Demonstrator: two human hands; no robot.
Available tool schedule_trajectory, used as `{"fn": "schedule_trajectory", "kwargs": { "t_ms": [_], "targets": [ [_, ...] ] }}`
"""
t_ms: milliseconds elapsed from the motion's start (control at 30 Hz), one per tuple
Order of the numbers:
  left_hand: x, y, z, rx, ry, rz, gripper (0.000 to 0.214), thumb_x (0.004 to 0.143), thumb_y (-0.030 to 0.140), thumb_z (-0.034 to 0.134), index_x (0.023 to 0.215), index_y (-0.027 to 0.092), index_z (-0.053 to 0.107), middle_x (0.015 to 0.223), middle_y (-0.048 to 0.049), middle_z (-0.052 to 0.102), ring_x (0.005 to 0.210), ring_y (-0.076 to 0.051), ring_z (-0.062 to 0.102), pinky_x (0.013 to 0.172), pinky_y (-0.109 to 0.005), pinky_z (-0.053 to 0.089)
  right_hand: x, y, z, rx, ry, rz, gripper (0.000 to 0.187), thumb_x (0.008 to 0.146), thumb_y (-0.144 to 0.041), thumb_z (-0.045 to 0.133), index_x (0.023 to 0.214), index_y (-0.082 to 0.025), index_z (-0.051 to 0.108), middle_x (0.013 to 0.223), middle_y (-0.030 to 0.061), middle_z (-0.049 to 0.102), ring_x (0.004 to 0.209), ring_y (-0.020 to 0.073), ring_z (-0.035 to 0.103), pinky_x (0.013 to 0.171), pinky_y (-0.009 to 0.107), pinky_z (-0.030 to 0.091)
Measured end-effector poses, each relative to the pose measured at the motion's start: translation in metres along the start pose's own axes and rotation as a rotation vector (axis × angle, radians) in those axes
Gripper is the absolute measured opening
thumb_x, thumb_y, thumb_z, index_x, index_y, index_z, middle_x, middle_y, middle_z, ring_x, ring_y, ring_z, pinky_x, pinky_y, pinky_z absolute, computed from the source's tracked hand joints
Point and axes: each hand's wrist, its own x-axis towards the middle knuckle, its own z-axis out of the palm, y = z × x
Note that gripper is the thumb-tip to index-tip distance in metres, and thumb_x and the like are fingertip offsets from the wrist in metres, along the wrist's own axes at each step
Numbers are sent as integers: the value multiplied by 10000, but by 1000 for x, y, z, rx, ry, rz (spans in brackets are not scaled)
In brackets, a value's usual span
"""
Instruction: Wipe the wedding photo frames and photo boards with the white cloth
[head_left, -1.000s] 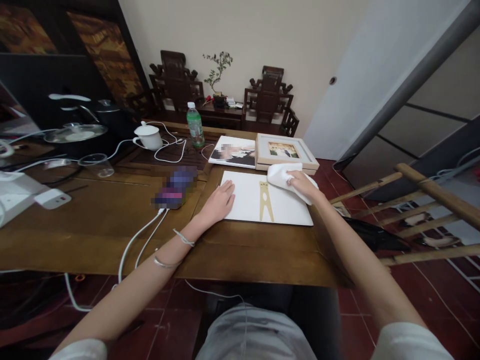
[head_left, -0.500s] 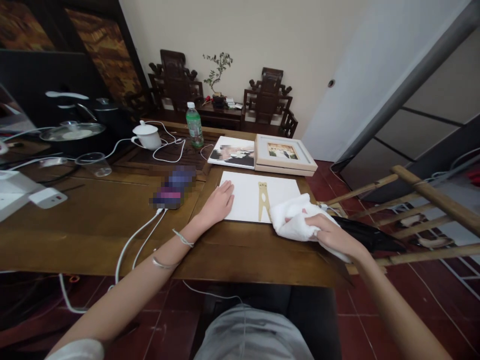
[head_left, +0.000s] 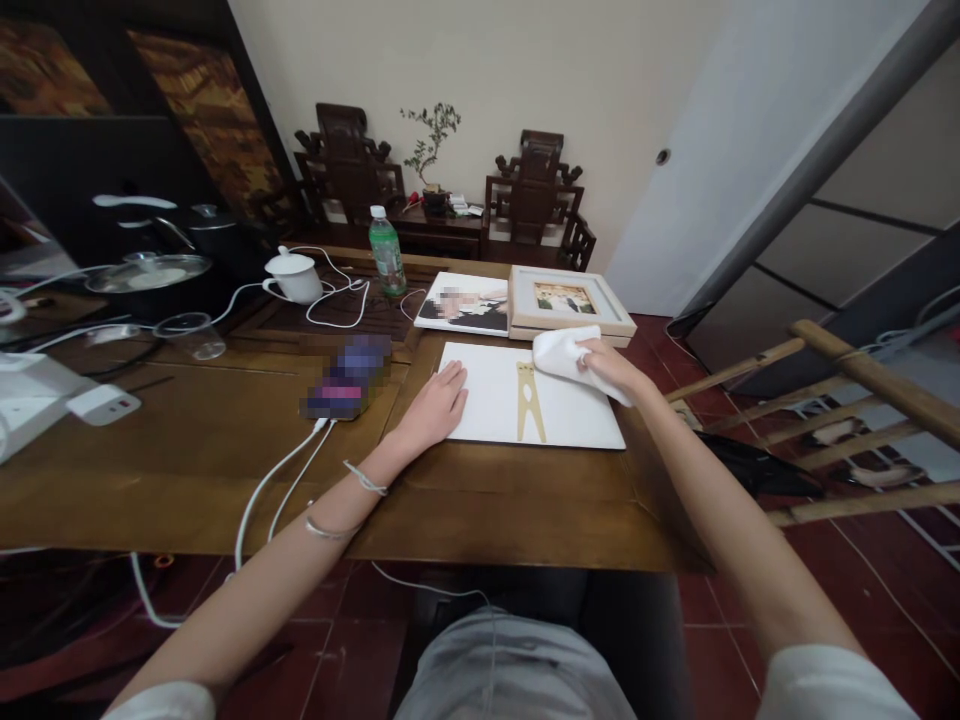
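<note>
We judge this a wiping step. Our right hand [head_left: 607, 365] has its grip clenched on the white cloth [head_left: 559, 352], at the upper right corner of the white board [head_left: 570, 415], mid-frame on the bench [head_left: 187, 450]. Our left hand [head_left: 435, 405], grip released, lies flat on the board's left edge. The next stroke calls for that steadying press.

A plain cream wall [head_left: 525, 70] backs two carved dark wooden chairs [head_left: 341, 165] flanking a small potted plant [head_left: 429, 150], with a white door [head_left: 720, 150] at right, red tiled floor [head_left: 862, 600] and a brown wooden table [head_left: 487, 510].
</note>
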Motion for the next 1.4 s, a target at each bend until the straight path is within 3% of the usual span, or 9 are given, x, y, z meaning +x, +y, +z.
{"fn": "schedule_trajectory", "kwargs": {
  "t_ms": [133,267,467,600,700,867,1033,1200,1400],
  "targets": [
    [0,0,0,0,-1,10,408,920,233,323,1256,52,465,1388,-195,428,1340,-273,337,1104,-431,298,15,4,-3,31,10,12,107,519,-226,415,609,-203,467,779,23,571,779,213,481,706,302,376],
    [0,-1,0,3,-6,1,394,921,234,322,1258,89,466,1394,-173,431,1345,-259,333,1105,-442,294,0,3,0,5,24,15,115,542,-234,409,619,-199,486,723,11,563,752,211,480,686,303,372],
    [0,1,1,14,1,-12,396,916,224,327,1271,104,457,1402,-170,426,1345,-261,333,1095,-458,305,-69,-21,10,-87,-22,-66,76,583,-214,406,588,-214,481,664,4,555,761,229,514,796,354,390],
    [0,3,2,21,5,-14,395,917,217,323,1267,98,462,1399,-170,430,1343,-264,336,1092,-457,309,-122,-47,10,-127,-149,-78,111,587,-177,401,545,-232,488,633,10,578,722,233,531,882,389,380],
    [0,4,2,21,2,-21,402,915,210,328,1264,65,466,1398,-192,423,1342,-269,336,1098,-444,300,-138,-54,5,-134,-174,-47,129,573,-182,414,567,-241,529,675,27,601,806,253,544,890,379,374],
    [0,3,2,21,-1,-21,405,913,203,329,1268,60,461,1399,-198,420,1344,-276,332,1097,-459,297,-104,-38,-4,-80,-238,-12,82,548,-216,419,572,-225,497,702,39,595,761,243,531,768,346,401],
    [1,2,2,19,5,-11,400,912,206,336,1265,67,464,1388,-186,436,1338,-269,342,1101,-436,300,-41,-24,4,-33,-77,-16,70,541,-224,410,585,-210,462,736,40,588,771,239,506,718,328,383],
    [0,1,1,13,4,-8,394,915,207,332,1255,65,471,1390,-189,430,1339,-275,341,1098,-455,301,-5,-45,38,-31,169,-27,137,603,-203,370,666,-200,491,806,60,624,796,251,512,747,347,375],
    [0,0,2,7,0,-1,409,916,214,332,1269,52,461,1398,-194,420,1343,-276,332,1100,-449,303,-15,-81,66,-208,-11,-198,241,646,-108,339,731,-191,549,817,53,649,822,245,544,856,388,349]
  ]
}}
